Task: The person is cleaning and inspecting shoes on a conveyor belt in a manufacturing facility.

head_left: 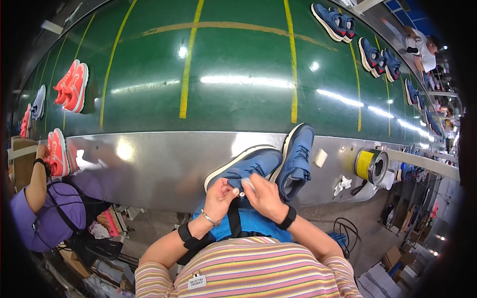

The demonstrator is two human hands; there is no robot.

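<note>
Two blue sneakers with white soles lie on the metal ledge in front of me. The left sneaker (pixel 261 161) is tilted on its side behind my hands, and the right sneaker (pixel 296 166) rests against it, its opening toward me. My left hand (pixel 217 201) is pinched at the near edge of the left sneaker. Close beside it, my right hand (pixel 266 198) is curled with its fingers together. A small whitish bit (pixel 242 194) shows between the two hands. What each hand's fingers hold is too small and blurred to name.
Beyond the ledge (pixel 164 164) runs a green belt (pixel 238 59) with yellow lines. Coral sneakers (pixel 74 87) stand far left, several blue pairs (pixel 338 22) far right. A white block (pixel 321 157), crumpled tissue (pixel 342 185) and yellow-labelled can (pixel 370 165) sit rightward. A co-worker's arm (pixel 37 184) holds coral shoes.
</note>
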